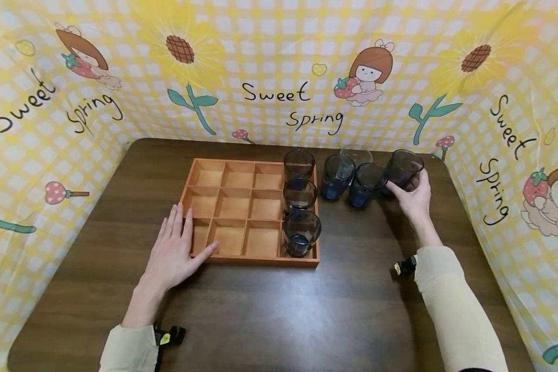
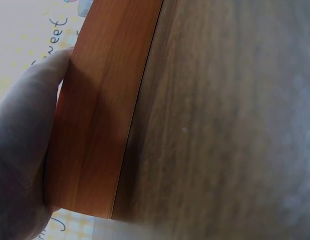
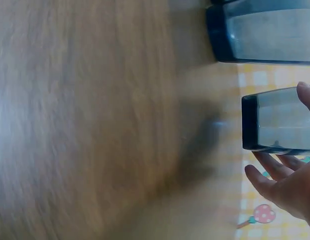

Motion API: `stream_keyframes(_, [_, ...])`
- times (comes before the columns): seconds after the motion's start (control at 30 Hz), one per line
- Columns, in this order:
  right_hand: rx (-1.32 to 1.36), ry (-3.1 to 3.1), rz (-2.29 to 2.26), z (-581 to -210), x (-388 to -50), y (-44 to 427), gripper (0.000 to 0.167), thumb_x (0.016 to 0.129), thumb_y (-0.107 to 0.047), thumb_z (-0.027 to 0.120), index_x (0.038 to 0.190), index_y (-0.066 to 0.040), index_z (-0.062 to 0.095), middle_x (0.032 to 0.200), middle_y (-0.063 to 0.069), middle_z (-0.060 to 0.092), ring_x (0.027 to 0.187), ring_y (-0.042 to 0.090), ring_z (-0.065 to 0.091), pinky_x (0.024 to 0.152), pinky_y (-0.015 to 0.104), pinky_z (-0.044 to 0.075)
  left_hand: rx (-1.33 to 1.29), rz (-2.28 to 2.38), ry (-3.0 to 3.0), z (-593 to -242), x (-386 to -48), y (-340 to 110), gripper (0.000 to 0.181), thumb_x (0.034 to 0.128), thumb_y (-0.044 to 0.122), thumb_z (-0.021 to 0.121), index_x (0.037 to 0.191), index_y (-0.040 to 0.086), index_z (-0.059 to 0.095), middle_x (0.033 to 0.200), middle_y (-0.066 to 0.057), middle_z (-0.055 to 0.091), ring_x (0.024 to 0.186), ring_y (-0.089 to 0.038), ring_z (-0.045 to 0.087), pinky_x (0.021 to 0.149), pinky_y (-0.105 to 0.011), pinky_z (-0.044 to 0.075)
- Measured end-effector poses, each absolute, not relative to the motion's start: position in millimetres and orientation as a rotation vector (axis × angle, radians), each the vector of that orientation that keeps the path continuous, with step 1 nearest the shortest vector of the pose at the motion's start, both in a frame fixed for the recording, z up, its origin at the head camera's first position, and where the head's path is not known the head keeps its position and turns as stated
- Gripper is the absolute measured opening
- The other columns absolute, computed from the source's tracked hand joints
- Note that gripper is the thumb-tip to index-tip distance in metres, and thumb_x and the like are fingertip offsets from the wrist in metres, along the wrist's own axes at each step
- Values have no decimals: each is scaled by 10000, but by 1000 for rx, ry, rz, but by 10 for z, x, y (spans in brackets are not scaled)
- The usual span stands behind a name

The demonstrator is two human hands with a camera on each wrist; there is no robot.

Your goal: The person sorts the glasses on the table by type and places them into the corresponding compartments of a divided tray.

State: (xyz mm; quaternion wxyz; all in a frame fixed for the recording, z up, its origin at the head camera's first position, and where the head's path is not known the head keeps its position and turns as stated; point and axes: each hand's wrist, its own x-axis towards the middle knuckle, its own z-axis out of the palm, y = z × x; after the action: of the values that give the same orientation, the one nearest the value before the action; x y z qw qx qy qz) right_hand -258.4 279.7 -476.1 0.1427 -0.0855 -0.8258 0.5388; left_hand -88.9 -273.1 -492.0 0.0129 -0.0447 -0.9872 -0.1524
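My right hand (image 1: 415, 199) grips a dark tinted glass (image 1: 404, 164) at the right of the group, thumb on one side and fingers on the other. In the right wrist view this glass (image 3: 282, 122) seems raised off the table. Two more dark glasses (image 1: 337, 178) stand just left of it, with a clear glass (image 1: 357, 151) partly hidden behind them. My left hand (image 1: 174, 258) rests on the near left corner of a wooden compartment tray (image 1: 260, 260), fingers straight along its side and thumb over the front rim. Three dark glasses (image 1: 301, 232) stand in the tray's right column.
The brown tabletop (image 1: 279, 315) extends in front of the tray. A yellow checked cloth (image 1: 269, 62) with printed figures encloses the back and both sides. The tray's other compartments (image 1: 228, 237) show bare wooden bottoms.
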Motion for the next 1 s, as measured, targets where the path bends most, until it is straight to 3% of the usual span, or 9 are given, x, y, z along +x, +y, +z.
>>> stream_keyframes(0.2, [-213,-2407,1486,-4632,-2501,2852,815,942,-200,864,1640,-157,446,1065,-188,572,915,-65,571,806,115,450,-138,-473,-3069,-4931,-888,-2739,1128,1040,706,574,1749,-30,95,1838,-290,-22,1725,-487,40,1403,-626,91])
stream_keyframes(0.5, [-122,-2397,1390,-4448,-2321,2819,836,945,-263,868,1658,-230,433,1232,-64,646,977,-121,601,887,100,487,-143,-473,-3061,-4949,-894,-2743,1130,1038,707,576,1747,-34,102,1837,-293,-18,1724,-489,45,1401,-629,96])
stream_keyframes(0.8, [-77,-2281,1376,-4349,-2163,2802,828,920,-207,890,1636,-269,480,1119,-280,622,1025,-106,619,931,140,480,-147,-451,-3053,-4941,-889,-2752,1122,1040,704,577,1746,-34,113,1835,-298,7,1722,-488,66,1394,-639,121])
stream_keyframes(1.0, [-25,-2230,1367,-4263,-2031,2751,792,909,-196,891,1607,-276,524,1133,-315,625,1018,-101,631,924,128,489,-140,-458,-3053,-4943,-877,-2740,1120,1040,697,582,1747,-31,108,1835,-298,9,1724,-484,65,1391,-645,131])
